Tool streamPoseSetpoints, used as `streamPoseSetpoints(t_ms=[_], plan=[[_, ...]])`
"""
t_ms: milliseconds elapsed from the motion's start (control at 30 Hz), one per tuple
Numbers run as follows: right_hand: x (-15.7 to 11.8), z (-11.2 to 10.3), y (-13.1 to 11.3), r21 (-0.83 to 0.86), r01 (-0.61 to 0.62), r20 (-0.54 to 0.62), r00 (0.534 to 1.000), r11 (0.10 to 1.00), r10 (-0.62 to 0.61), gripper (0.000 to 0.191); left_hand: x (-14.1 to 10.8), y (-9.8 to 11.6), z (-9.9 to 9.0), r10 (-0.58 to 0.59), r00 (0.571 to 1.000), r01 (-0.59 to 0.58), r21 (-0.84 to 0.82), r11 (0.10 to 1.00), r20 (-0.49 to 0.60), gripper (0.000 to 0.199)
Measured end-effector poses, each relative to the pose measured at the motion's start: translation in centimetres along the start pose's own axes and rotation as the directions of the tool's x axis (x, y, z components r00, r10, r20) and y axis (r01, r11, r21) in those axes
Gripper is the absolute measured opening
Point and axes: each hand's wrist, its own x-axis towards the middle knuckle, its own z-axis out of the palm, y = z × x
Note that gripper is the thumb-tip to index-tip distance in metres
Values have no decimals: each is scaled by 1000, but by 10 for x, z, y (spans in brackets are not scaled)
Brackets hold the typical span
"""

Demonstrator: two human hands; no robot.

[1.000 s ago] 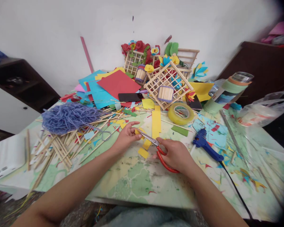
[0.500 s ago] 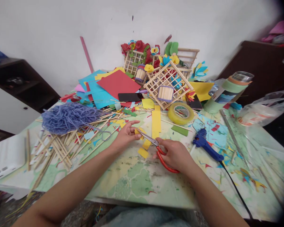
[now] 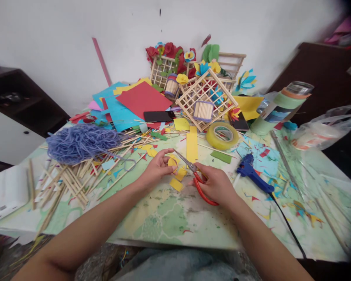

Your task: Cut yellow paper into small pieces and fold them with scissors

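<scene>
Between thumb and fingers, my left hand (image 3: 158,168) pinches a small piece of yellow paper (image 3: 172,162). My right hand (image 3: 218,183) grips red-handled scissors (image 3: 203,191), whose blades point up and left, close to the paper. Small yellow paper squares (image 3: 176,184) lie on the table just below my hands. Beyond the blades lies a yellow paper strip (image 3: 192,144). To its right rests a roll of clear yellowish tape (image 3: 210,136).
Blue yarn (image 3: 83,144) and wooden sticks (image 3: 71,183) cover the left side. A blue glue gun (image 3: 256,173) with a black cord lies at right. Stick lattices (image 3: 207,99) with paper flowers, coloured sheets (image 3: 143,99), a phone (image 3: 158,116) and a green bottle (image 3: 280,107) stand or lie behind.
The scissor blades have shifted slightly away from the yellow piece, which now shows more of its surface in my left hand. The whole view has tilted slightly.
</scene>
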Motion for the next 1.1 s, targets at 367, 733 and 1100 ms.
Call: streamPoseSetpoints(t_ms=[367,733,1100], plan=[[0,16,6,501,-114,-84,980,858,179,49,-13,-13,12,-141,963,105,161,981,230,62],[-1,26,6,590,-49,-18,997,806,73,47,-9,-13,14,-71,989,45,191,980,128,55],[-1,-7,3,-88,-8,-67,998,996,2,44,-2,-15,2,-1,999,4,64,998,-54,55]])
